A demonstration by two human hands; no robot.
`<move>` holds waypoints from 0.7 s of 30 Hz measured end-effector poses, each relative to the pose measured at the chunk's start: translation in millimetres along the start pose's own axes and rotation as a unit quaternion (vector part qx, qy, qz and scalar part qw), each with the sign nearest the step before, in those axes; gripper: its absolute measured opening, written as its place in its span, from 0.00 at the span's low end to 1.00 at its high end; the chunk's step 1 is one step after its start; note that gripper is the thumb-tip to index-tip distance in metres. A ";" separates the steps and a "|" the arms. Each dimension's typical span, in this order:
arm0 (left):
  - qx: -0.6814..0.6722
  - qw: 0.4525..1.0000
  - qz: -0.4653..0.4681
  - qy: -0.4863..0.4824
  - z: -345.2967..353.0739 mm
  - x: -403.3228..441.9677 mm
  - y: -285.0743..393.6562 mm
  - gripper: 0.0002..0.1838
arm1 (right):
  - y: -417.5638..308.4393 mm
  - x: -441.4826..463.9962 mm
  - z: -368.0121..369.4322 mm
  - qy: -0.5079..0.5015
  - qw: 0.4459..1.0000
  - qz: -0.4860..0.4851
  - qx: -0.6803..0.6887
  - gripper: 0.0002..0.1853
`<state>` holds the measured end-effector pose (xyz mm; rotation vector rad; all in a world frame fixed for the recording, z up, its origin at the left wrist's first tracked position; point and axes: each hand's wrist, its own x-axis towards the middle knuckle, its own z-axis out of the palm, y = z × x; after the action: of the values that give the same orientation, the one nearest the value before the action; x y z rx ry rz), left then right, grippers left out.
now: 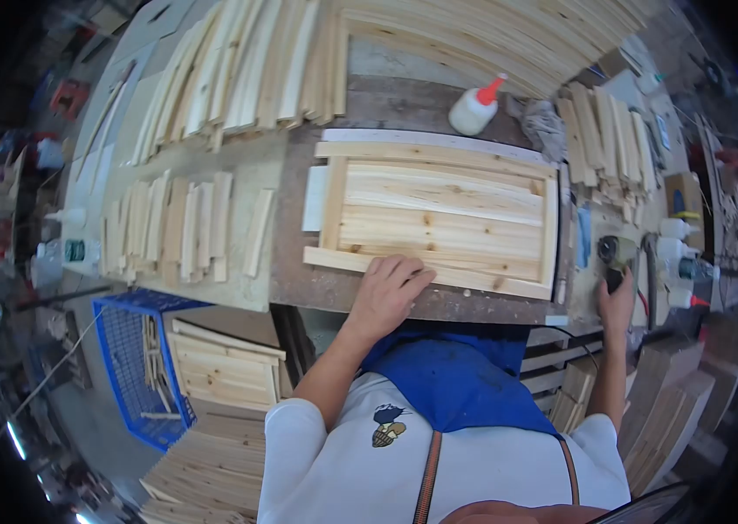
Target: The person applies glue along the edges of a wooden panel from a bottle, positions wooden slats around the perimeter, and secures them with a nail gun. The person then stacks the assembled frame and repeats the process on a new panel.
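Note:
A framed wooden panel [439, 218] lies flat on the workbench [290, 236], with light strips along its edges. My left hand [389, 293] rests on the strip at the panel's near edge, fingers spread and holding nothing. The strip's left end sticks out past the frame's corner. At the right side of the bench, my right hand [616, 301] is wrapped round the dark handle of a power tool [615, 253]. A glue bottle [473, 111] with a red nozzle stands behind the panel.
Wood strips [238, 65] are piled at the back left, shorter ones [168, 223] at the left. More strips [604, 140] and a grey cloth [543, 129] lie at the right. A blue crate [137, 367] stands below left, beside stacked panels [220, 375].

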<state>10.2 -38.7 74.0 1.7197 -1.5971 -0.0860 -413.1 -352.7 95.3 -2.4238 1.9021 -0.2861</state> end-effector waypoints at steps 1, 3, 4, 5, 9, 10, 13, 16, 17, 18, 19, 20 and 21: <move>0.005 1.000 -0.003 -0.002 -0.7 -0.9 0.8 0.20 | -13.9 -1.1 -5.2 0.004 1.000 0.010 -0.012 0.37; 0.013 1.000 -0.004 -0.003 0.0 0.1 0.9 0.19 | -14.9 7.4 -3.9 -0.007 0.998 0.053 -0.013 0.41; -0.002 1.000 0.012 -0.004 2.4 0.2 1.7 0.19 | -12.7 12.3 -1.7 -0.009 0.998 0.065 -0.013 0.40; 0.006 1.000 0.012 -0.001 4.3 -1.1 2.3 0.18 | -7.7 17.6 0.3 -0.011 0.997 0.075 -0.011 0.38; 0.021 1.000 0.010 0.013 6.5 -0.2 -1.9 0.18 | 26.6 47.8 -3.3 -0.057 0.996 0.037 0.058 0.32; 0.023 1.000 0.009 0.011 6.0 -1.0 -1.7 0.19 | 17.1 55.8 -16.4 -0.053 0.997 0.029 0.050 0.32; 0.021 1.000 0.002 0.016 5.2 -3.6 -0.2 0.19 | -16.6 68.6 -60.7 -0.086 0.990 0.055 0.099 0.23; 0.017 1.000 0.011 0.009 3.8 -1.7 -0.9 0.19 | -91.7 62.8 -112.7 -0.206 0.937 0.087 0.267 0.16; 0.019 1.000 0.008 0.011 3.5 -1.6 -0.5 0.19 | -117.4 59.7 -120.4 -0.217 0.928 0.049 0.298 0.12; 0.021 1.000 0.006 0.013 3.4 -1.5 0.3 0.18 | -144.2 56.8 -126.3 -0.226 0.917 0.012 0.328 0.09; 0.023 1.000 0.004 0.015 4.1 -1.2 1.4 0.18 | -173.2 54.6 -134.6 -0.244 0.917 0.001 0.317 0.10; 0.019 1.000 0.008 0.014 4.7 -0.9 2.1 0.18 | -199.9 53.8 -137.9 -0.262 0.915 -0.010 0.307 0.10; 0.017 1.000 0.010 0.016 4.7 -0.7 2.0 0.18 | -221.4 55.6 -134.2 -0.277 0.910 -0.036 0.308 0.10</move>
<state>5.9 -40.2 71.6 1.7223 -1.6014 -0.0219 -211.7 -342.3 266.8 -1.8794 1.2365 -0.1439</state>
